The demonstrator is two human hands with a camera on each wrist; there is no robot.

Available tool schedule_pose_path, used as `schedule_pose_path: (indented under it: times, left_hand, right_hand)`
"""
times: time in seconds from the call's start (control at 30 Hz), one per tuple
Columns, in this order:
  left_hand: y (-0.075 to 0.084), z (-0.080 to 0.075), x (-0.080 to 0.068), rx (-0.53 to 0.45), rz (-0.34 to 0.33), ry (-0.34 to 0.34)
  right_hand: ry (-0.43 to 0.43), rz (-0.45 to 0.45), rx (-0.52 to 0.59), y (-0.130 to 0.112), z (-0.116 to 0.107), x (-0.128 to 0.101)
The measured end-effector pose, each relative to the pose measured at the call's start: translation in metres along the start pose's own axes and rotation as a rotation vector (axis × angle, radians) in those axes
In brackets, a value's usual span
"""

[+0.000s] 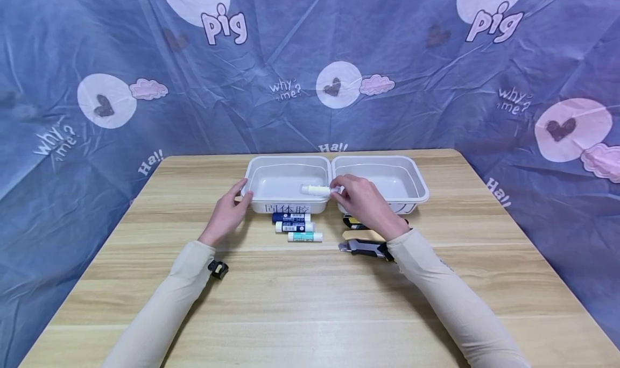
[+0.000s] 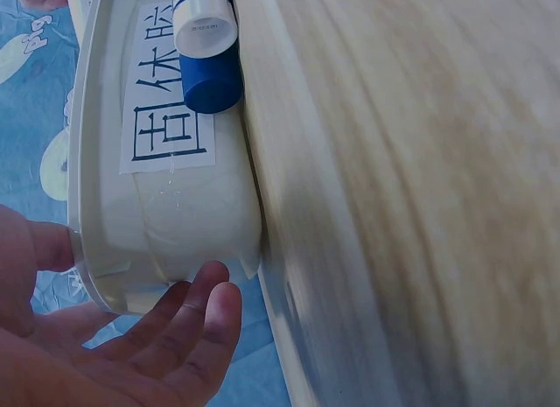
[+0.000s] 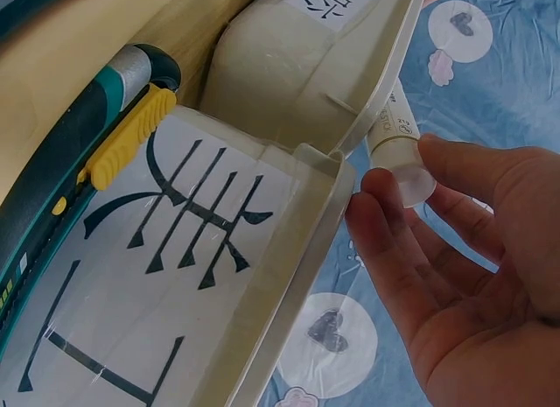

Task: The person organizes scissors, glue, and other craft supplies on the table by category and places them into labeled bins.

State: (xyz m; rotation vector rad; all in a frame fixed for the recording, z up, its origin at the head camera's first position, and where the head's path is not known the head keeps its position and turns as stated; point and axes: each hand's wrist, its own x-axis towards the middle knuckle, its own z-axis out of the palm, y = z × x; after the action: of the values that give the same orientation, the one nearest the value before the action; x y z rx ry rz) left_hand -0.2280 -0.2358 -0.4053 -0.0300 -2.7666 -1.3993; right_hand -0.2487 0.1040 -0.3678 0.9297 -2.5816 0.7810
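While three glue sticks front the bin, cutters lie beside.

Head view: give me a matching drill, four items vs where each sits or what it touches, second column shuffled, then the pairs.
Items:
1. white glue stick
2. left hand
3. dark blue glue stick
4. utility knife

Places:
A. on the table, against the front of the left tray
B. pinched by the right hand over the left tray
C. on the table by the right forearm
D. resting on the left tray's near left corner

Pairs: 1-B, 2-D, 3-A, 4-C
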Motion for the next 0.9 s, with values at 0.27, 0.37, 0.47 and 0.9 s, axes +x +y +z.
schedule_pose_path:
  times: [0.27,0.37,0.47,0.9]
  left_hand:
    - [-0.0006,0.0006,0.0007,0.002,-0.001,0.008]
    - [-0.0004,0.0008,0.0004,0.001,0.001,0.009]
    - [-0.0003,0.0008,0.0004,0.0,0.003,0.008]
    - [0.0005,0.0007,-0.0003,-0.003,-0.003,0.004]
  right_hand:
    - [-0.001,-0.015,-0.001,0.0005,0.0004,-0.0002]
    - [0.001,-0.027,-0.006,0.0013,0.0007,-0.0002]
    - [0.005,-0.04,-0.015,0.0015,0.0006,-0.0003]
    - [0.022,-0.039,-0.015,0.0039,-0.0017,-0.0012]
